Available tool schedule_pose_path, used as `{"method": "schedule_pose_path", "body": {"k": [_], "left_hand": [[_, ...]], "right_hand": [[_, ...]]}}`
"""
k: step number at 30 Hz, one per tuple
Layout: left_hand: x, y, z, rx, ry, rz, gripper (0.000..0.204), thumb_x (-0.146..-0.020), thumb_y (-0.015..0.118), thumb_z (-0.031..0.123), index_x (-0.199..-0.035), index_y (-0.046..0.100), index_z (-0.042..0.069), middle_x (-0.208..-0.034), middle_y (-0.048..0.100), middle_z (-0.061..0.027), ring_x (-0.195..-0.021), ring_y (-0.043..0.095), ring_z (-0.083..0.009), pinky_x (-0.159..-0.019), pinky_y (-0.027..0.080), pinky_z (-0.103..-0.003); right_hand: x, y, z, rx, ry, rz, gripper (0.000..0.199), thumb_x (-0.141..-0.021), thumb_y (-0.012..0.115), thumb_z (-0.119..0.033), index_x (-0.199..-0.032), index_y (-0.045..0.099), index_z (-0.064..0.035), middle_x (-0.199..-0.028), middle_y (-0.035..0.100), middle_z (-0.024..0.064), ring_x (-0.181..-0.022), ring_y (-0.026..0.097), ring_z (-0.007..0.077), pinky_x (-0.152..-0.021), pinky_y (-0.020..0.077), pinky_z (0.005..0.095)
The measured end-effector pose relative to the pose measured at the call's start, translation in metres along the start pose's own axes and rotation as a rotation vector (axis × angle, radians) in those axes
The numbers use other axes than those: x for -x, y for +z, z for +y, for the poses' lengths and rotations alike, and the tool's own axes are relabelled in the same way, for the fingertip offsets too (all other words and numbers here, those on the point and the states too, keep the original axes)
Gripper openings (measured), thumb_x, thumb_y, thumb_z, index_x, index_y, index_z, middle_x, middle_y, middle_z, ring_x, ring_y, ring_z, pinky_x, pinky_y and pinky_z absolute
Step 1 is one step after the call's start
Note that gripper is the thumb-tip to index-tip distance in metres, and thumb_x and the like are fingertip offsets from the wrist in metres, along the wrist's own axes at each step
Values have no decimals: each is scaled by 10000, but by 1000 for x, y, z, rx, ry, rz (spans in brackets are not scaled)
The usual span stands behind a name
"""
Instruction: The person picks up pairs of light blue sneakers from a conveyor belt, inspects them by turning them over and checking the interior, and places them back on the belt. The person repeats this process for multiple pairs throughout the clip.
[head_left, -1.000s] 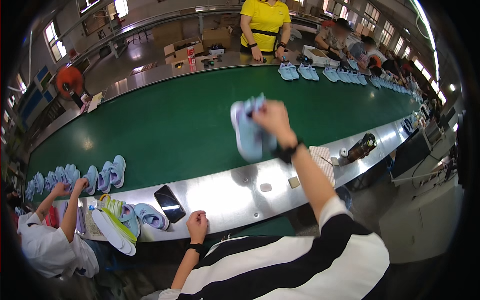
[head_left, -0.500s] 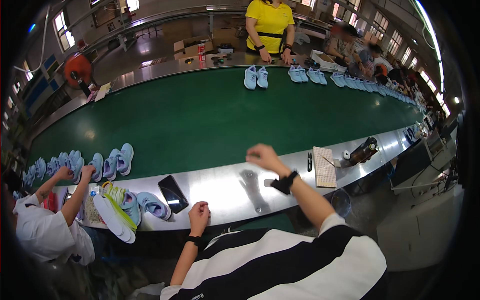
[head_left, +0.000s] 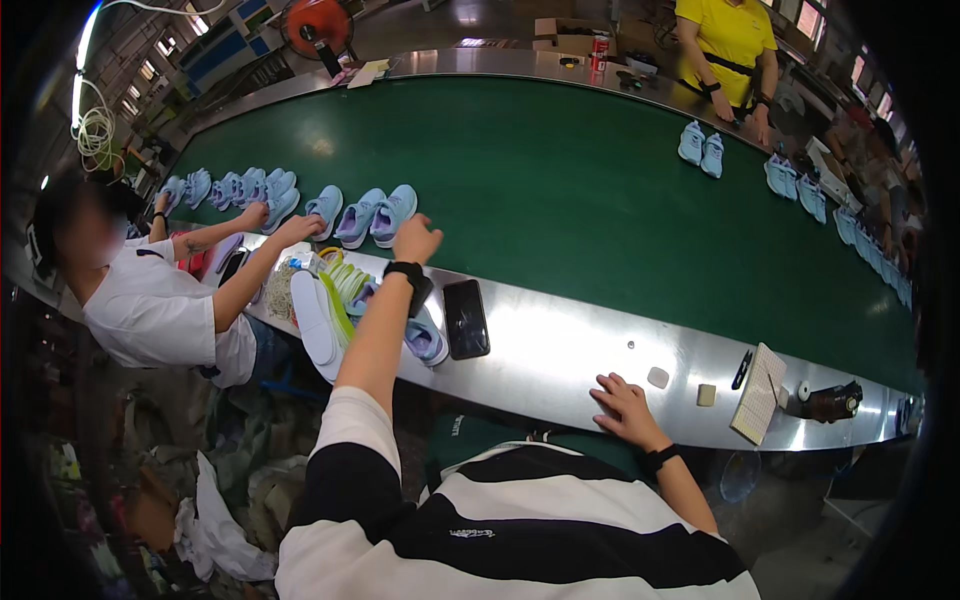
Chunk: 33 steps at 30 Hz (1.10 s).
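My left hand (head_left: 417, 240) reaches out over the near edge of the green belt, beside the toe-to-heel side of a light blue sneaker (head_left: 396, 212). Its fingers are loosely bent and apart, with nothing visible in them. That sneaker stands beside another light blue sneaker (head_left: 360, 218) on the belt. My right hand (head_left: 625, 408) rests at the metal ledge (head_left: 545, 335) with spread fingers, holding nothing. Under my left forearm a further blue sneaker (head_left: 428, 340) is partly hidden, next to a black phone (head_left: 466, 320).
A co-worker (head_left: 160, 300) at left has hands at other sneakers (head_left: 325, 208). White insoles (head_left: 316, 325) and laces lie on the ledge. At right are a notepad (head_left: 760, 395), black snips (head_left: 742, 369) and a dark bottle (head_left: 832, 402). Another person (head_left: 727, 45) stands across the belt (head_left: 560, 190).
My left hand has moved forward and left from the ledge to the sneakers. My right hand has drawn back from over the belt to the ledge. The view has turned left.
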<state>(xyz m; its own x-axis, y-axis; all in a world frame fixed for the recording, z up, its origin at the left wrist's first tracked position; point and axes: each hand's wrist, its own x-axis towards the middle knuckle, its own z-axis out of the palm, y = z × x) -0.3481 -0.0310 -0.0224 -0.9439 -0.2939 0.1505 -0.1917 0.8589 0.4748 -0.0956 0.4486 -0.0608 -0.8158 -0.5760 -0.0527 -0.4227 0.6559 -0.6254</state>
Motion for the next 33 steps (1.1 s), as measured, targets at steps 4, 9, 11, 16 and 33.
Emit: {"method": "schedule_pose_path", "body": {"k": [4, 9, 11, 16, 33], "left_hand": [[-52, -23, -64, -333, -253, -159, 466, -741, 744, 293, -1169, 658, 131, -1272, 551, -200, -1228, 492, -410, -996, 436, -529], [-62, -19, -105, -542, -314, -303, 690, -663, 832, 374, -1300, 594, 258, -1388, 478, -168, -1359, 360, -373, -1073, 328, -520], [-66, -9, -106, -598, -303, -302, 691, -653, 842, 407, -1287, 604, 271, -1375, 508, -148, -1352, 378, -363, -1069, 329, -517], [-77, -10, -81, -625, -222, -350, 613, -713, 806, 446, -1275, 629, 281, -1322, 596, -94, -1303, 469, -326, -1076, 332, -494], [263, 21, 110, 483, 183, -597, 617, -836, 771, 333, -1320, 532, 35, -995, 582, -151, -817, 600, -225, -743, 525, -331]], "right_hand": [[2, 5, -2, -19, 13, 68, 497, -829, 684, -311, -1287, 606, -134, -1452, 482, 116, -1381, 385, 325, -1070, 274, 444], [-4, 3, -6, -45, 33, 78, 481, -814, 697, -296, -1264, 617, -144, -1437, 496, 99, -1372, 394, 305, -1059, 268, 433], [-7, 0, -7, -37, 42, 78, 480, -809, 702, -294, -1258, 618, -147, -1430, 500, 92, -1367, 397, 299, -1057, 265, 431], [-8, 0, -10, -42, 56, 52, 480, -802, 706, -296, -1250, 617, -149, -1421, 504, 86, -1361, 402, 296, -1053, 268, 430], [-22, 9, -29, -190, 382, 589, 617, -870, 628, -238, -1401, 435, 11, -1294, 455, 252, -1176, 476, 371, -988, 410, 417]]}}
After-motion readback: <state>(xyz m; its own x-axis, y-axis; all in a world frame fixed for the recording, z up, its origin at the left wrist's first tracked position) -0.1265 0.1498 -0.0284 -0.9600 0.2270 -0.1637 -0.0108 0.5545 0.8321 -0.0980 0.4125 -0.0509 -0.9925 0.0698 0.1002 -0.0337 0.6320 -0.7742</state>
